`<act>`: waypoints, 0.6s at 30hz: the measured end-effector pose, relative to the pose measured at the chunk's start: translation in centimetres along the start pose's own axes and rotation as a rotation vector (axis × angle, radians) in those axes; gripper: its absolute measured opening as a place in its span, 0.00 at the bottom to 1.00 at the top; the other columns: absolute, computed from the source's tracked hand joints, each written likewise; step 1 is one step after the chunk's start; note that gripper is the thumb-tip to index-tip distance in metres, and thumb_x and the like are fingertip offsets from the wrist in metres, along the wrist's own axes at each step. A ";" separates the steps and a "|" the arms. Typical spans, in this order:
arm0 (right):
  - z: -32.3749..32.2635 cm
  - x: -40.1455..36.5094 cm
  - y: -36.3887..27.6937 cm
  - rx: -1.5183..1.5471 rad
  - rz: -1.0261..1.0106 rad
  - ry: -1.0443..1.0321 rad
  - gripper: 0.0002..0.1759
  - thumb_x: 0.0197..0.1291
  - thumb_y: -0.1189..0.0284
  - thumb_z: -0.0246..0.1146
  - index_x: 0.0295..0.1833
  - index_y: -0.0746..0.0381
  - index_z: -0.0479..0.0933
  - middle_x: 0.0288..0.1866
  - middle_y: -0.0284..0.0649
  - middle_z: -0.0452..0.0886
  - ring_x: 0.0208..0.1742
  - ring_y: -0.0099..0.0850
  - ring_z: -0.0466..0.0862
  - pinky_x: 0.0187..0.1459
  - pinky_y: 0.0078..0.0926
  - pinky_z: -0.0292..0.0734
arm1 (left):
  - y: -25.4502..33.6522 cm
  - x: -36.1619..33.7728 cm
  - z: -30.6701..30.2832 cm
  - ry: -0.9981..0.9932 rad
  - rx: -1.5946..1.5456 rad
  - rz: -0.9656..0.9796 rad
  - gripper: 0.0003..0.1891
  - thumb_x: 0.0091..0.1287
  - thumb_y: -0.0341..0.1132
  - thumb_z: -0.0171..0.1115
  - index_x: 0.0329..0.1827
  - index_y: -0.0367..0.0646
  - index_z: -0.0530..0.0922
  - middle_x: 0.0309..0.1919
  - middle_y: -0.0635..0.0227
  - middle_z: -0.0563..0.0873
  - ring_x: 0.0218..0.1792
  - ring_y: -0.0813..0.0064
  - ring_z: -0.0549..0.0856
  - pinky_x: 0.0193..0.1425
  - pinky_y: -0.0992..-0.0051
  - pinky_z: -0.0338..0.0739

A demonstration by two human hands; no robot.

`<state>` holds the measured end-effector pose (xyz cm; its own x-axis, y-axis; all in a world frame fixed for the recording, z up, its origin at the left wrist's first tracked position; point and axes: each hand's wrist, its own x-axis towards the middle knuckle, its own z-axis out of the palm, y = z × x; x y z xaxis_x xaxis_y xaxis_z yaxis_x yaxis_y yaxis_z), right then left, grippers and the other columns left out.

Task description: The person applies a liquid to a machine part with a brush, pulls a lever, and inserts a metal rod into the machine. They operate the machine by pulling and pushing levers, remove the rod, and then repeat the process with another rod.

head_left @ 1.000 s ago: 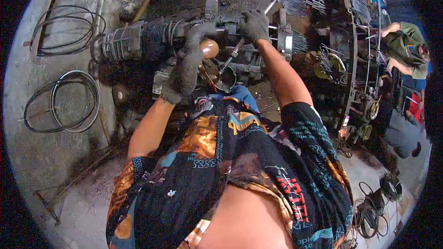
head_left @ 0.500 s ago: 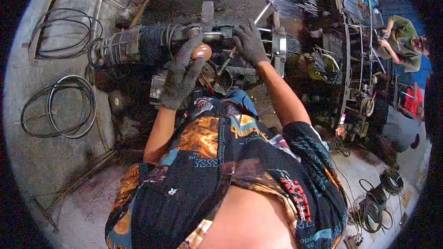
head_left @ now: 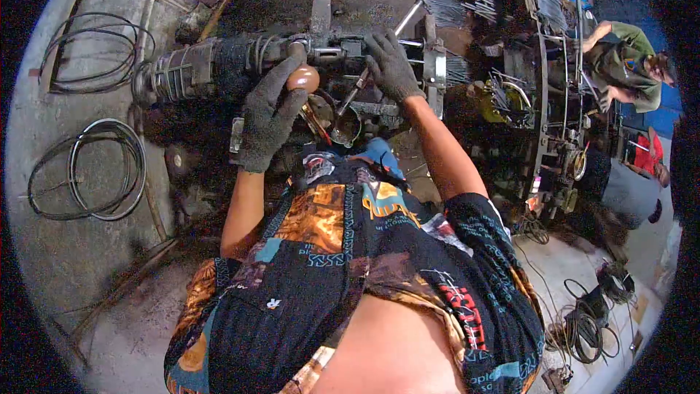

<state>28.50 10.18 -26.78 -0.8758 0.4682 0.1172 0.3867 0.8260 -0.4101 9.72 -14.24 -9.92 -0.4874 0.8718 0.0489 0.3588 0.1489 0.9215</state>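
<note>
My left hand [head_left: 268, 113], in a dark grey glove, is at the left part of the machine [head_left: 233, 60]. A shiny brown ball-shaped knob [head_left: 303, 79] sits between its thumb and fingers, and the fingers close around it. My right hand [head_left: 392, 67], gloved too, lies over the machine's right part with its fingers stretched out and apart. Between the hands runs a bright metal shaft [head_left: 328, 52]. Below it a round metal cup [head_left: 346, 127] has a slanted rod in it, beside a brush-like tool [head_left: 318, 122]. What lies under my right palm is hidden.
Black cable coils [head_left: 109, 168] lie at the left. A metal rack [head_left: 543, 87] with bundles of thin rods [head_left: 445, 4] stands at the right. Beyond it a person [head_left: 623, 66] in a green shirt works, with other people below. More cables [head_left: 583, 332] lie at lower right.
The view has shifted slightly, so the machine and both hands appear a little further left. My hands keep nearly the same poses. The person in green has moved their arms.
</note>
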 end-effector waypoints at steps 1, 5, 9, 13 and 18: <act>0.2 0.3 0.4 0.026 -0.005 -0.013 0.25 0.73 0.64 0.61 0.71 0.62 0.75 0.75 0.51 0.73 0.81 0.59 0.62 0.81 0.53 0.58 | 0.0 0.0 0.0 0.004 0.003 0.001 0.26 0.76 0.34 0.63 0.75 0.36 0.73 0.72 0.52 0.80 0.74 0.59 0.78 0.79 0.64 0.68; 0.0 0.7 2.8 0.036 -0.102 0.064 0.21 0.76 0.63 0.58 0.66 0.64 0.80 0.72 0.53 0.76 0.79 0.60 0.65 0.80 0.55 0.58 | 0.9 -0.9 1.4 0.073 0.039 -0.039 0.25 0.77 0.35 0.61 0.75 0.36 0.73 0.71 0.52 0.81 0.73 0.59 0.79 0.79 0.64 0.68; -0.9 2.0 3.9 0.027 -0.107 -0.018 0.25 0.78 0.57 0.54 0.67 0.63 0.80 0.73 0.53 0.76 0.81 0.61 0.63 0.80 0.57 0.56 | 1.5 -0.9 2.5 0.205 0.025 0.004 0.22 0.79 0.33 0.59 0.73 0.36 0.76 0.69 0.53 0.82 0.72 0.59 0.80 0.79 0.63 0.68; -0.8 1.6 4.6 0.030 -0.114 -0.025 0.24 0.79 0.58 0.54 0.67 0.62 0.80 0.73 0.52 0.76 0.81 0.62 0.61 0.80 0.58 0.56 | 2.4 -1.2 3.5 0.296 0.101 0.028 0.20 0.79 0.32 0.59 0.71 0.37 0.77 0.68 0.54 0.84 0.70 0.59 0.81 0.77 0.62 0.70; -0.9 1.9 5.2 0.073 -0.149 0.001 0.23 0.78 0.59 0.56 0.68 0.61 0.79 0.74 0.51 0.74 0.81 0.63 0.61 0.80 0.59 0.57 | 0.3 -2.3 4.2 0.352 0.255 0.045 0.20 0.78 0.31 0.60 0.71 0.38 0.77 0.65 0.53 0.85 0.68 0.58 0.83 0.75 0.62 0.72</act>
<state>29.05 15.66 -27.89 -0.9216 0.3428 0.1822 0.2308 0.8611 -0.4531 14.26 -14.24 -11.35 -0.6924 0.6746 0.2558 0.5493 0.2630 0.7932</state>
